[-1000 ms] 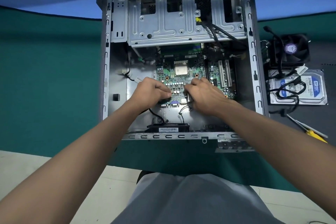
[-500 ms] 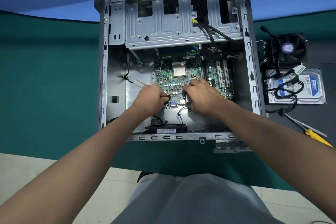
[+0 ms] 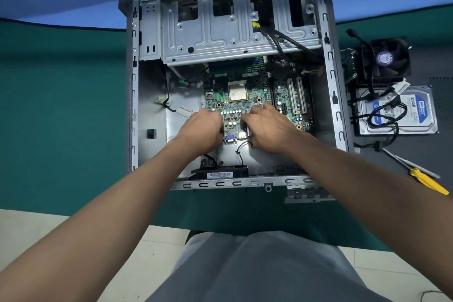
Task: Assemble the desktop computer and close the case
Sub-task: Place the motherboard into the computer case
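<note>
Inside the open grey metal computer case (image 3: 133, 105) on the green surface (image 3: 61, 105), the left hand (image 3: 201, 130) and right hand (image 3: 267, 130) both grip the near edge of the green motherboard (image 3: 213, 98), fingers curled; the board lies flat just beyond their knuckles. Right of the case: blue-labelled hard drive (image 3: 416, 110), then black cooler fan (image 3: 389, 59)

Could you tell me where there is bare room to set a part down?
The green mat left of the case is bare; the case floor between its left wall and the motherboard is mostly bare. Right of the case is crowded: fan, hard drive, cables, screwdriver.
</note>
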The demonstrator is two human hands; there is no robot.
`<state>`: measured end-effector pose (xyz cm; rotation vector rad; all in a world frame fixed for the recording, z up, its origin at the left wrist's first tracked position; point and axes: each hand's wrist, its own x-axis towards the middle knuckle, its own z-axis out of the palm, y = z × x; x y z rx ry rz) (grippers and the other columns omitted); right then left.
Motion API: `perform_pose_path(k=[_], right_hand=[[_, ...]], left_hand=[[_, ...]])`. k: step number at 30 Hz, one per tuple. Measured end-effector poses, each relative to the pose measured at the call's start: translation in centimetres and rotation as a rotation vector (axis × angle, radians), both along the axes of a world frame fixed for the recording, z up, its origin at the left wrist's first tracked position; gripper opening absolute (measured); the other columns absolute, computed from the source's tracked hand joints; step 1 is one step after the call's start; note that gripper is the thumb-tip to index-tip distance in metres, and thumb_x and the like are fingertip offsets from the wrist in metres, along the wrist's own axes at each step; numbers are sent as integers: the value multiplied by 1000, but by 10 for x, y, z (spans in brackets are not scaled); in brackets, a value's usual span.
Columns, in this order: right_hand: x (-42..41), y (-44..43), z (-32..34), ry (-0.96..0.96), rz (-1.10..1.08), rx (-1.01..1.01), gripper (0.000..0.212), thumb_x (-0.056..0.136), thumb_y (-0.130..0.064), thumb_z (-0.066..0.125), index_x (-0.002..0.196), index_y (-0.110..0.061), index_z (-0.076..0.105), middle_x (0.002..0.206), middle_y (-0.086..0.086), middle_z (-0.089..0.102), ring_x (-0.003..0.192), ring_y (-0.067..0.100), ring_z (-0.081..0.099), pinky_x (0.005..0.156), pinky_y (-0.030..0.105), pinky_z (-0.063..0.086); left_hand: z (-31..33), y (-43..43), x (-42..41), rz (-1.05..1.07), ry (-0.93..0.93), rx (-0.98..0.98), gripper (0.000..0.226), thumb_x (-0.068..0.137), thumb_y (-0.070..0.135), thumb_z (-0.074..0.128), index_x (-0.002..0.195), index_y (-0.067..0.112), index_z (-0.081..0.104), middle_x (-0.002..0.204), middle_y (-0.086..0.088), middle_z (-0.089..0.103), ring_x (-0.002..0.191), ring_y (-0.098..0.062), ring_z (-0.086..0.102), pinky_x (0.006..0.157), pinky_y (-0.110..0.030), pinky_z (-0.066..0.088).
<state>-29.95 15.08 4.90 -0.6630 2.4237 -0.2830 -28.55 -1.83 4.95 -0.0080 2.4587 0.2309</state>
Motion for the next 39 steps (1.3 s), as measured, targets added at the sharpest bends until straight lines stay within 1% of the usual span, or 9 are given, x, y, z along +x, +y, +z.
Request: perform_pose_path(k=[2, 6, 11, 14, 18, 25, 28, 33, 39], right_hand=[[0, 0, 0, -9, -2, -2, 35, 81, -1, 53, 114, -12, 56, 120, 13, 53, 120, 35, 40, 100, 46, 39], [0, 1, 1, -19, -5, -6, 37, 79, 1, 50, 114, -11, 55, 116, 12, 52, 117, 34, 40, 96, 45, 41], [-1, 0, -1, -16, 5, 8, 34, 83, -5, 56, 116, -12, 55, 126, 15, 51, 124, 37, 38, 101, 47, 40], [-1, -1, -1, -18, 7, 13, 32, 83, -8, 59, 114, -13, 56, 127, 15, 51, 123, 36, 39, 100, 47, 42], [-1, 0, -2, -8, 11, 14, 31, 84, -10, 59, 114, -12, 55, 131, 18, 49, 125, 38, 38, 99, 49, 41], [-1, -2, -4, -12, 9, 7, 29, 84, -10, 59, 113, -14, 54, 126, 16, 51, 125, 38, 37, 98, 48, 40], [-1, -1, -3, -9, 9, 7, 31, 84, -8, 58, 114, -13, 54, 130, 18, 49, 125, 38, 37, 99, 48, 40], [-1, 0, -1, -9, -1, -3, 32, 85, -7, 57, 116, -13, 53, 132, 18, 47, 128, 39, 35, 100, 48, 38], [0, 0, 0, -16, -11, -16, 31, 85, -6, 57, 115, -12, 53, 128, 17, 49, 127, 39, 35, 100, 48, 38]], left_hand=[[0, 1, -4, -4, -9, 11, 21, 89, 11, 59, 107, 11, 70, 104, -12, 59, 89, -28, 59, 85, -43, 56], [-1, 2, -9, -41, -17, -3, 20, 88, 8, 58, 104, 11, 71, 100, -11, 57, 79, -25, 56, 81, -41, 56], [-1, -3, -15, -45, -42, 57, 21, 87, 7, 60, 101, 11, 76, 108, -14, 64, 100, -30, 61, 88, -37, 54], [-1, -8, -16, -36, -53, 87, 21, 88, 8, 63, 103, 13, 77, 115, -14, 66, 104, -27, 62, 94, -37, 52], [-3, -7, -16, -46, -50, 87, 19, 88, 9, 65, 102, 14, 77, 113, -15, 66, 100, -27, 64, 93, -37, 53], [-3, -4, -21, -104, -42, 54, 16, 87, 10, 66, 100, 10, 75, 106, -14, 65, 93, -28, 65, 86, -41, 56], [-2, -3, -24, -136, -41, 44, 15, 86, 10, 66, 98, 9, 75, 98, -12, 67, 98, -25, 60, 85, -41, 55], [-3, -2, -23, -141, -48, 20, 21, 87, 9, 65, 106, 11, 72, 105, -14, 64, 93, -28, 61, 84, -40, 55], [-5, -2, -20, -149, -38, -19, 24, 86, 7, 64, 109, 12, 69, 102, -13, 61, 86, -27, 60, 79, -39, 55]])
